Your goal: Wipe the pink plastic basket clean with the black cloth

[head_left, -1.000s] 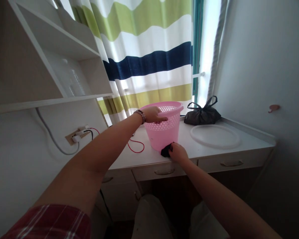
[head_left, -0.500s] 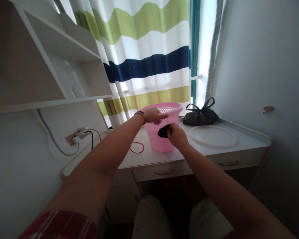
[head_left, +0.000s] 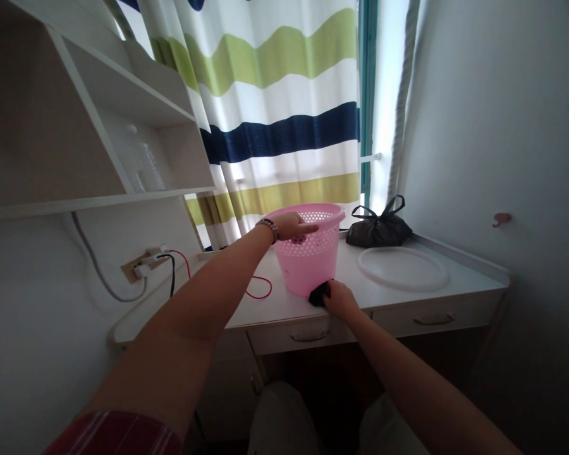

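A pink plastic basket [head_left: 310,272] with a perforated upper band stands upright on the white desk. My left hand [head_left: 291,227], with a beaded bracelet at the wrist, is at the basket's near rim; its thumb side lies over the rim and some fingers are hidden. Low down, at the basket's base near the desk's front edge, my right hand [head_left: 339,299] pinches a small black cloth [head_left: 318,295].
A tied dark plastic bag [head_left: 379,230] and a round whitish lid [head_left: 403,268] lie to the right on the desk [head_left: 275,313]. A red cable [head_left: 264,287] curves left of the basket. Wall shelves [head_left: 161,151] hang at the left.
My right hand has moved down with the black cloth, from the basket's side to its base. My left hand stays at the rim. The view has tilted slightly up.
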A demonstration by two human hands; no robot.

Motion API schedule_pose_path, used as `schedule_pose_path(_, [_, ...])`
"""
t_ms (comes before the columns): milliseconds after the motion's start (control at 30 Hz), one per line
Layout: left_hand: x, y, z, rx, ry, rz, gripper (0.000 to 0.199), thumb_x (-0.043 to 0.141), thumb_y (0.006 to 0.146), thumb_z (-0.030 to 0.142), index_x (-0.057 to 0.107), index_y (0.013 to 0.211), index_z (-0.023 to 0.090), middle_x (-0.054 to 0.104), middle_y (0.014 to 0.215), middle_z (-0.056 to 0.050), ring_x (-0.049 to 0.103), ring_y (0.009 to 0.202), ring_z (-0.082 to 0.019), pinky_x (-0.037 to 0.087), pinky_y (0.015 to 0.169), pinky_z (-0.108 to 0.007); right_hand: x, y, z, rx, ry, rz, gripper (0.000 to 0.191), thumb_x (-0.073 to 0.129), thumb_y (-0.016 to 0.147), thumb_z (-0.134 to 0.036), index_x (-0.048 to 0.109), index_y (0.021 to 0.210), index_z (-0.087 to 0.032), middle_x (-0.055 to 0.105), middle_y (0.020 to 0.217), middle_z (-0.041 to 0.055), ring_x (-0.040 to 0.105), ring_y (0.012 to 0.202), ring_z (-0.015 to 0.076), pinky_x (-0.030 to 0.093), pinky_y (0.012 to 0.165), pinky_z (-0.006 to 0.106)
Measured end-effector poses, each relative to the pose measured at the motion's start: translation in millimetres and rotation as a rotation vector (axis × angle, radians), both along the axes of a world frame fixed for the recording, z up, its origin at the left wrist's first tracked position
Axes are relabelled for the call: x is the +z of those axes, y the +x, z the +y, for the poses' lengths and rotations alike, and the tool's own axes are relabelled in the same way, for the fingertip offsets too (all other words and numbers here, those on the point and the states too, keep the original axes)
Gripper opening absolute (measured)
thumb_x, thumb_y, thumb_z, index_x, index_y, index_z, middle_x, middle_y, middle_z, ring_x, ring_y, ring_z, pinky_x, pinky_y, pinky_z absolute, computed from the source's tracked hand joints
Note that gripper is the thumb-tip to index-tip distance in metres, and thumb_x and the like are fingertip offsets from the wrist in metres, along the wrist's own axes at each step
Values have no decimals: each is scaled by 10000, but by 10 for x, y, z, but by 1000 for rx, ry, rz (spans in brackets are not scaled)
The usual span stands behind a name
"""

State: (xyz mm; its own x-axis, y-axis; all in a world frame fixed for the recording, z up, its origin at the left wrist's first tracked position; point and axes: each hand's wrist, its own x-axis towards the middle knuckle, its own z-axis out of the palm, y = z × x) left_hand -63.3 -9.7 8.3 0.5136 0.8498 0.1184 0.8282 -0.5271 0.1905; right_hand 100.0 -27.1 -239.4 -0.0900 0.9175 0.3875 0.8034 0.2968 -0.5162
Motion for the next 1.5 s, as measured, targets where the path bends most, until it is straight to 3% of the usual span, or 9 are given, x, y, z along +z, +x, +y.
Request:
schedule_pose_path(200, [12, 6, -22, -24, -11, -9, 632, 386, 720, 716, 675, 676, 155, 681, 691, -63, 588, 567, -130, 421, 627, -266, 113, 2, 61, -3, 58, 145, 58, 491, 764, -214, 517, 804, -181, 587, 795, 68, 516, 706, 170, 329, 596, 267])
schedule_pose_path(467, [-16, -16, 61, -63, 36, -3, 604, 393, 739, 678, 643, 595, 146, 658, 616, -54, 561, 519, -128, 388, 568, -264, 1140, 35, 133, 15, 443, 297, 124, 412, 806, -297, 463, 838, -189, 524, 726, 26, 446, 636, 153, 302, 576, 272])
schedule_pose_path(533, [-25, -23, 69, -58, 40, -6, 597, 397, 740, 672, 637, 583, 147, 654, 600, -52, 554, 509, -127, 383, 562, -265, 1253, 31, 118, 2, 528, 255, 112, 419, 797, -277, 463, 845, -186, 530, 771, 41, 445, 678, 157, 304, 603, 274])
schedule_pose_path(633, [-30, -39, 59, -56, 33, -20, 597, 400, 740, 675, 657, 620, 149, 662, 621, -55, 562, 519, -129, 390, 577, -267, 1068, 0, 98, 6, 516, 127, 93, 470, 757, -247, 476, 822, -182, 539, 826, 59, 448, 738, 163, 306, 643, 273])
schedule_pose_path(867, [-11, -36, 47, -74, 5, -25, 635, 378, 742, 699, 670, 647, 144, 674, 655, -69, 583, 536, -132, 418, 619, -276, -18, 41, 148, 20, 91, -74, 103, 557, 683, -196, 536, 778, -163, 570, 797, 65, 470, 699, 145, 275, 597, 250])
schedule_pose_path(1000, [-16, -13, 45, -59, 0, -37, 626, 387, 740, 694, 672, 654, 143, 674, 655, -68, 586, 539, -133, 425, 623, -278, -192, 93, 190, 15, 63, -52, 127, 572, 687, -231, 556, 791, -160, 577, 794, 63, 475, 694, 142, 267, 591, 247])
schedule_pose_path(1267, [-17, 0, 36, -45, 11, -46, 616, 396, 734, 693, 669, 640, 149, 665, 619, -57, 570, 509, -123, 414, 594, -262, 48, 82, 208, -5, 88, 113, 58, 544, 687, -217, 512, 691, -169, 544, 673, 28, 447, 619, 127, 269, 557, 245])
schedule_pose_path(1367, [-13, 5, 37, -59, 6, -51, 619, 389, 739, 691, 665, 642, 145, 667, 629, -60, 566, 507, -122, 407, 576, -257, 376, 75, 228, -36, 218, 225, 80, 505, 713, -251, 477, 687, -181, 522, 651, 15, 425, 590, 127, 269, 537, 249])
schedule_pose_path(1500, [-14, 17, 47, -68, 15, -48, 601, 413, 729, 683, 648, 611, 143, 657, 609, -59, 558, 504, -123, 393, 553, -251, 978, 67, 191, -10, 433, 308, 103, 471, 744, -286, 472, 719, -186, 513, 672, 11, 425, 606, 134, 285, 551, 258])
